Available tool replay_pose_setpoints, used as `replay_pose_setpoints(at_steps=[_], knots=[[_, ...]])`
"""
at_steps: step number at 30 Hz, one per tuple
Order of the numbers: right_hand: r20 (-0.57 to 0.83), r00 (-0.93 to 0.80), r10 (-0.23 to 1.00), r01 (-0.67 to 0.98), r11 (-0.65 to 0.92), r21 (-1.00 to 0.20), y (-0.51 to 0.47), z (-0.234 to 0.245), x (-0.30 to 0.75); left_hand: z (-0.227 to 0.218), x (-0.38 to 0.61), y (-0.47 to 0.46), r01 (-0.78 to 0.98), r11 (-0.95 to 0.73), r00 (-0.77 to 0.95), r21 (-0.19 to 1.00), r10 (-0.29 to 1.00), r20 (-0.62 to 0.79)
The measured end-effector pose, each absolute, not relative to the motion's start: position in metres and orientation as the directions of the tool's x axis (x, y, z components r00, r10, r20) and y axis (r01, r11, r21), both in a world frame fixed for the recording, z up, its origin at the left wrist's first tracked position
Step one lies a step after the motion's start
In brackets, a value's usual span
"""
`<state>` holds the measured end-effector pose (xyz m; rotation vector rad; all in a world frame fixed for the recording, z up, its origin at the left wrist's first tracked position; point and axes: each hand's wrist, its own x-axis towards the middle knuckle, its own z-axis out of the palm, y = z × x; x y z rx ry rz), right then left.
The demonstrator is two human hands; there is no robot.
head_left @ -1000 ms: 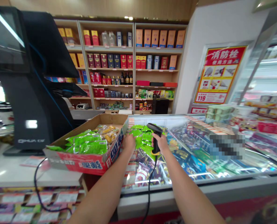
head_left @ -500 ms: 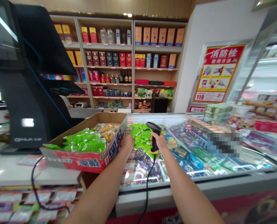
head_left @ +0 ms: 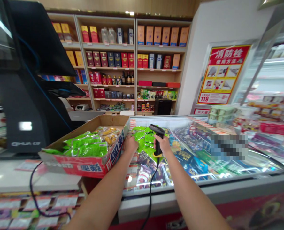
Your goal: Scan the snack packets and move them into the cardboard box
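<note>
My right hand (head_left: pixel 163 145) is wrapped round the handle of a black barcode scanner (head_left: pixel 157 130), held above a spread of shiny green snack packets (head_left: pixel 143 138) on the glass freezer top. The scanner's cord hangs down toward me. My left hand (head_left: pixel 130 144) is closed at the left edge of these packets, pinching one; its fingertips are partly hidden. Just left of that hand stands an open cardboard box (head_left: pixel 77 167) with more green packets (head_left: pixel 90 148) and clear packs of yellowish snacks (head_left: pixel 110 134).
A black checkout terminal (head_left: pixel 24 105) rises at the left on the white counter (head_left: pixel 3 172). The chest freezer (head_left: pixel 199 182) runs rightward, with packaged goods under its glass and egg cartons (head_left: pixel 222 111) farther right. Shelves of boxed bottles (head_left: pixel 118 59) stand behind.
My hands, the scanner and the green packets hold nearly the same places. The view has shifted very slightly.
</note>
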<state>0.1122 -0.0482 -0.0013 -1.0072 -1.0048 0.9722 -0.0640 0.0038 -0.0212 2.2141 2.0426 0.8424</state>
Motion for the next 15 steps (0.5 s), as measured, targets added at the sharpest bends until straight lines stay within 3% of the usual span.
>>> replay_pose_setpoints(at_steps=[8,15], knots=[[0.197,0.229,0.953,-0.148,0.235,-0.961,-0.05,0.0006,0.1112,-0.0252,-0.0648,0.0055,0.887,-0.135,-0.066,0.442,0.909,0.411],[0.205,0.228,0.952,-0.139,0.241,-0.961,-0.0492,-0.0008,0.1116,-0.0186,-0.065,0.0055,0.615,-0.246,-0.24,0.749,0.846,0.476]])
